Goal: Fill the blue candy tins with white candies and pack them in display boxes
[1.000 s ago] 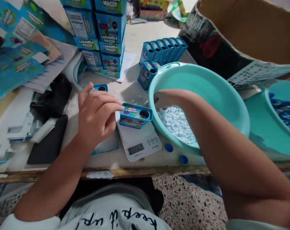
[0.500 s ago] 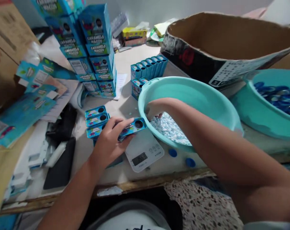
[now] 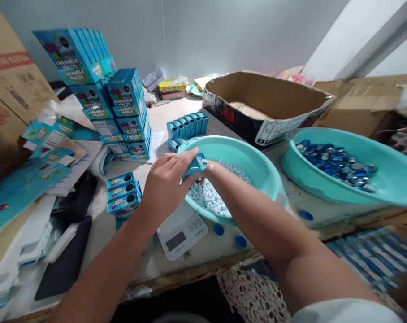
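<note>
My left hand (image 3: 171, 179) is closed round a small blue candy box (image 3: 196, 165), tipped over the near left rim of a turquoise basin (image 3: 257, 157). Small pale blue and white candies (image 3: 210, 199) cover the basin's bottom. One white candy shows beside the box, against my right wrist. My right hand (image 3: 201, 180) is down inside the basin below the box; its fingers are mostly hidden behind my left hand. Under my left forearm's right side lies a white kitchen scale (image 3: 181, 235); its display is unreadable. Three blue candy boxes with round openings (image 3: 124, 193) stand left of my left hand.
A tall stack of blue candy boxes (image 3: 99, 98) stands at the back left. Behind the basin are a row of boxes (image 3: 190, 125) and a large open carton (image 3: 237, 130). A second turquoise basin (image 3: 351, 139) holds blue caps (image 3: 334, 163). Loose caps (image 3: 240, 241) lie near the table edge.
My left hand has carried the candy box from above the scale to the basin and tipped it. My right hand remains in the basin. The view has tilted upward.
</note>
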Available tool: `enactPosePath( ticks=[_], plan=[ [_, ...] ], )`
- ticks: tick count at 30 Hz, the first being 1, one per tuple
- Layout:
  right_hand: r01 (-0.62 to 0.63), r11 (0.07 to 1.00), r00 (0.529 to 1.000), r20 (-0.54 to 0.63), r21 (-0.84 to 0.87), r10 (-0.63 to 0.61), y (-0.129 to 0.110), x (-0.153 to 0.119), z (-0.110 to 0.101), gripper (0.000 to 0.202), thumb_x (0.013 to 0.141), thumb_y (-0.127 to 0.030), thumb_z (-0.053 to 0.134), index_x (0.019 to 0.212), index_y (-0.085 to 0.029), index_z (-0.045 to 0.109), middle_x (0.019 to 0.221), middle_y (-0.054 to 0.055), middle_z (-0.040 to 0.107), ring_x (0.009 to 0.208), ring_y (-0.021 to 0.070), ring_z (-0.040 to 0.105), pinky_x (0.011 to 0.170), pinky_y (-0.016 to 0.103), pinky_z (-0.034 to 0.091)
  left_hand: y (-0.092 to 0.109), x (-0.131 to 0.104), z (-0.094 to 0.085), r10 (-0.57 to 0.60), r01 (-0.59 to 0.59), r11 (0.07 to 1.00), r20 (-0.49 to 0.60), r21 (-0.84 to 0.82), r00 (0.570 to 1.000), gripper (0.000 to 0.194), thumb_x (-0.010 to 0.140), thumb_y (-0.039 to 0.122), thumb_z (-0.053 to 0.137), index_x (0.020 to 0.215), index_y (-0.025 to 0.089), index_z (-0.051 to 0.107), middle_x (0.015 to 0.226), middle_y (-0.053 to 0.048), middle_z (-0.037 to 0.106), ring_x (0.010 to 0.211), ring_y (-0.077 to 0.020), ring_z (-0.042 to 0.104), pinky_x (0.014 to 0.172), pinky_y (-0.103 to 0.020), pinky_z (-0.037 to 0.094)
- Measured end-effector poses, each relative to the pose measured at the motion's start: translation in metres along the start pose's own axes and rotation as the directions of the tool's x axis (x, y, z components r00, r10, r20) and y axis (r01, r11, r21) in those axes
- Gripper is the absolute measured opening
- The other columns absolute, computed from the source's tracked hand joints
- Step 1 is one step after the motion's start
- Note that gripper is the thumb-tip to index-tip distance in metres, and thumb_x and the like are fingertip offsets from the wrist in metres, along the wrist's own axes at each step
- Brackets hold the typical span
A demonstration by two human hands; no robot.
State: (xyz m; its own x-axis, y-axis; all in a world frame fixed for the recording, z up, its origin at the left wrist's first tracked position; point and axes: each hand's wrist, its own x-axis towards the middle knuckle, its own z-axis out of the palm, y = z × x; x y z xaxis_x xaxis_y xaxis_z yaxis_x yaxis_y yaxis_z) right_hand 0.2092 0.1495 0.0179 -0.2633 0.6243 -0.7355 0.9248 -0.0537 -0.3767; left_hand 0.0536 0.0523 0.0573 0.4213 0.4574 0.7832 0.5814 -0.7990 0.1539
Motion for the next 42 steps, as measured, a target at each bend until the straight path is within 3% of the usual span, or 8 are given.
enactPosePath(
  ticks=[12,17,21,29,32,36,40,42],
  plan=[
    [-0.034,0.963,0.999,0.005,-0.269,0.037,-0.006,-0.013,-0.001,0.027,0.1,-0.038,0.067,0.114,-0.015,0.066,0.114,0.008,0.067,0.099,0.0217,0.066,0.086,0.039,0.059,0.004,-0.01,-0.018,-0.119,0.13,0.988,-0.124,0.087,0.985,0.041,0.091,0.033,0.07,0.13,0.022,0.061,0.115,-0.01,0.073,0.103,-0.0255,0.07,0.09,-0.037,0.057],
    [-0.042,0.966,0.999,-0.03,-0.255,0.035,-0.009,-0.018,0.001,0.026,0.095,-0.033,0.072,0.109,-0.012,0.067,0.105,0.007,0.066,0.097,0.0222,0.066,0.086,0.039,0.058,0.007,-0.043,-0.045,-0.446,0.447,0.893,-0.248,-0.052,0.86,0.051,0.082,0.039,0.078,0.126,0.023,0.057,0.109,-0.007,0.07,0.094,-0.0216,0.071,0.079,-0.033,0.059],
    [-0.047,0.97,0.999,-0.029,-0.238,0.041,-0.009,-0.017,0.002,0.03,0.093,-0.034,0.074,0.108,-0.009,0.067,0.101,0.008,0.066,0.091,0.0202,0.065,0.08,0.034,0.058,0.012,-0.066,-0.054,-0.598,0.586,0.802,-0.152,-0.118,0.787,0.041,0.076,0.04,0.082,0.105,0.023,0.057,0.101,-0.002,0.068,0.078,-0.0162,0.069,0.069,-0.028,0.058],
    [-0.007,0.991,0.997,-0.075,-0.133,-0.003,0.0,-0.008,0.001,0.052,0.079,-0.041,0.085,0.112,-0.005,0.069,0.092,0.009,0.065,0.085,0.0207,0.063,0.079,0.033,0.058,-0.015,-0.074,-0.037,-0.329,0.335,0.941,0.098,-0.045,0.939,0.035,0.08,0.026,0.078,0.077,0.022,0.043,0.088,-0.001,0.062,0.086,-0.0174,0.062,0.076,-0.029,0.052],
    [-0.048,0.993,0.998,-0.032,-0.111,0.045,0.0,-0.004,0.001,0.055,0.08,-0.043,0.085,0.11,0.0,0.069,0.09,0.009,0.064,0.086,0.021,0.063,0.083,0.037,0.058,-0.017,-0.083,-0.039,-0.341,0.349,0.937,0.164,-0.027,0.926,0.025,0.086,0.026,0.074,0.081,0.022,0.049,0.09,-0.001,0.062,0.088,-0.0182,0.062,0.08,-0.031,0.052],
    [-0.065,0.991,0.998,-0.025,-0.115,0.063,-0.004,-0.003,0.002,0.042,0.085,-0.031,0.079,0.114,-0.002,0.068,0.09,0.008,0.065,0.086,0.0189,0.063,0.084,0.033,0.059,-0.021,-0.101,-0.055,-0.416,0.415,0.906,0.005,-0.087,0.909,0.026,0.085,0.031,0.077,0.101,0.022,0.058,0.115,-0.006,0.064,0.111,-0.0231,0.064,0.092,-0.038,0.055],
    [-0.077,0.975,0.997,0.001,-0.209,0.079,-0.014,-0.009,0.006,0.021,0.089,-0.01,0.065,0.11,-0.009,0.07,0.094,0.01,0.069,0.079,0.0181,0.066,0.072,0.028,0.059,-0.039,-0.115,-0.068,-0.561,0.537,0.825,-0.149,-0.173,0.814,0.026,0.091,0.028,0.069,0.113,0.022,0.057,0.108,-0.004,0.066,0.092,-0.0166,0.069,0.075,-0.029,0.058],
    [-0.079,0.962,0.997,0.0,-0.263,0.082,-0.015,-0.007,0.006,0.017,0.09,-0.009,0.062,0.105,-0.012,0.071,0.095,0.012,0.071,0.078,0.0208,0.068,0.065,0.028,0.059,-0.05,-0.117,-0.074,-0.547,0.548,0.836,-0.131,-0.035,0.827,0.017,0.093,0.027,0.067,0.107,0.021,0.06,0.1,-0.003,0.067,0.088,-0.0154,0.068,0.076,-0.028,0.056]
  ],
)
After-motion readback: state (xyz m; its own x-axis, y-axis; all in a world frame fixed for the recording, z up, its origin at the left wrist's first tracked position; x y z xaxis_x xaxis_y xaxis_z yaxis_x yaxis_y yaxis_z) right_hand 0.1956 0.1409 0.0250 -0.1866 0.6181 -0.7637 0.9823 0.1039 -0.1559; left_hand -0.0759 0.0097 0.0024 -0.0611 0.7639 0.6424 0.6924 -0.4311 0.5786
